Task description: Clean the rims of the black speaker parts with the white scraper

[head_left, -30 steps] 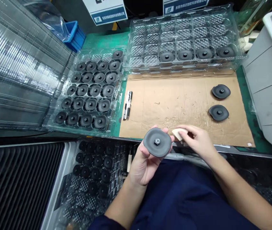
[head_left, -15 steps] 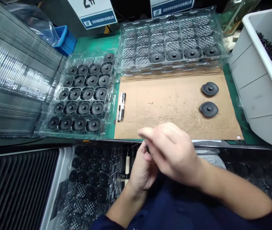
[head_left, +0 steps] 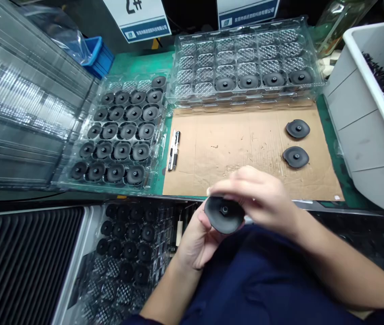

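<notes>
Since the earlier frame, the right hand (head_left: 262, 203) has slid toward three o'clock, uncovering the round dark-grey rubber disc (head_left: 224, 215). Left hand (head_left: 196, 239) fingers grip it from seven o'clock, facing upward; right fingers curl over its twelve o'clock rim.

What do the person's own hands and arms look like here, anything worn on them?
Both hands, the left hand and the right hand, are bare: no gloves, and no rings or watch that I can see. The forearms are uncovered too. A dark navy garment shows below them.
</notes>
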The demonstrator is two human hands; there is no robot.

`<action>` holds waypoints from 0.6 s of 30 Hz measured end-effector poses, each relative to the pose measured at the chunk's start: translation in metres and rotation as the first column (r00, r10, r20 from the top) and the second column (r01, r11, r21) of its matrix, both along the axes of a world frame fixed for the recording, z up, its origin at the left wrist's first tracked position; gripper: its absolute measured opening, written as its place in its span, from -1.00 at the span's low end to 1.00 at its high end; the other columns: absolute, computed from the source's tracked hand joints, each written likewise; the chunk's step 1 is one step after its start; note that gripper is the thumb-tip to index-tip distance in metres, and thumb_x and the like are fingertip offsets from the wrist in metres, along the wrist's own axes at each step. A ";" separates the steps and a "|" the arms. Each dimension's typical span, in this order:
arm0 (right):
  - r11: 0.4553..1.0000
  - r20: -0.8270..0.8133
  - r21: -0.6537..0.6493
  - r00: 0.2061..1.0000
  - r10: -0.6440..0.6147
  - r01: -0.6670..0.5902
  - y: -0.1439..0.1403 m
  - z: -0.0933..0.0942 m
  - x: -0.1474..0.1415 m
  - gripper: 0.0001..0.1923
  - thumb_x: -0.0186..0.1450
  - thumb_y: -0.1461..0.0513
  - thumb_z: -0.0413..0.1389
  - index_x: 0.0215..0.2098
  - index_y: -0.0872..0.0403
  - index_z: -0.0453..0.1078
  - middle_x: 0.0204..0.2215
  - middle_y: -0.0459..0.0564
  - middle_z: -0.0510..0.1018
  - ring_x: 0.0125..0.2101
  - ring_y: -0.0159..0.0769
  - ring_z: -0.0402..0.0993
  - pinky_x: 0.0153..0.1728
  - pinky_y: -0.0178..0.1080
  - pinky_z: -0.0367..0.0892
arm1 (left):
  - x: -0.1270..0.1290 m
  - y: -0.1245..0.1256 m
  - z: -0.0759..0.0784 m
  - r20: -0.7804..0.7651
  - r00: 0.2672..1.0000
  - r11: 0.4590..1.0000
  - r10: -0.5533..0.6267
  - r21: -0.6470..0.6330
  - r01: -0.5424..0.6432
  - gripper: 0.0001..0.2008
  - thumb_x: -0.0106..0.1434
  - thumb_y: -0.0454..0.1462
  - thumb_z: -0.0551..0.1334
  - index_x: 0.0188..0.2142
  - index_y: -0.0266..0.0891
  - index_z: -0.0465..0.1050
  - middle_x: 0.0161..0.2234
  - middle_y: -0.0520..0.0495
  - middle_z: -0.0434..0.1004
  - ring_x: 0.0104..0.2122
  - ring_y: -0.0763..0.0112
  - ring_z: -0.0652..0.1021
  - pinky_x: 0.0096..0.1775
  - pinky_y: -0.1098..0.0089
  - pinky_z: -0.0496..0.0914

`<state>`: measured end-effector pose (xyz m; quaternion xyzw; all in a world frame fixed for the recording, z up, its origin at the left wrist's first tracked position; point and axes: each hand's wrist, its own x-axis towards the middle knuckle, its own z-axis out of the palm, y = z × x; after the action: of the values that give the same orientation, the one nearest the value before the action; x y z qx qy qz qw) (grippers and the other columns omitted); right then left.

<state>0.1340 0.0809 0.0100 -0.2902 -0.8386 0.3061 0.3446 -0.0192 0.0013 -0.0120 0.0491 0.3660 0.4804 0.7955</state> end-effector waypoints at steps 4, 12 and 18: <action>0.915 0.168 -0.297 0.958 -0.231 0.272 -0.003 -0.036 0.019 -0.75 0.34 0.26 -0.04 -0.08 0.02 0.40 -0.29 -0.02 0.51 -0.31 -0.35 0.43 -0.28 -0.29 0.31 | -0.010 -0.005 -0.002 0.138 0.989 0.997 -0.049 0.068 0.039 -0.37 -0.04 -0.03 0.38 0.04 -0.11 0.36 0.12 -0.18 0.35 -0.02 0.03 0.49 -0.11 0.30 0.47; 0.780 0.272 -0.617 0.959 0.083 0.107 -0.056 -0.085 0.037 -0.76 0.33 0.24 -0.05 -0.14 0.04 0.42 -0.24 -0.02 0.56 -0.24 -0.29 0.48 -0.20 -0.22 0.36 | -0.015 -0.001 -0.002 0.181 0.975 0.983 -0.127 0.158 0.098 -0.40 0.05 -0.10 0.36 0.09 -0.07 0.31 0.22 -0.14 0.19 0.06 0.04 0.42 -0.09 0.33 0.46; 0.864 0.227 -0.371 0.936 -0.270 0.339 -0.033 -0.018 0.039 -0.77 0.32 0.23 0.02 -0.08 -0.03 0.40 -0.18 -0.07 0.54 -0.22 -0.31 0.46 -0.25 -0.27 0.33 | -0.008 -0.001 0.004 0.145 0.984 0.983 -0.107 0.163 0.083 -0.44 0.06 -0.17 0.37 0.07 -0.09 0.33 0.11 -0.14 0.36 0.03 0.06 0.45 -0.10 0.30 0.46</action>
<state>0.1734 0.0481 -0.0085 -0.5089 -0.7263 0.3890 0.2494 -0.0268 0.0004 -0.0083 0.0915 0.2622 0.4712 0.8372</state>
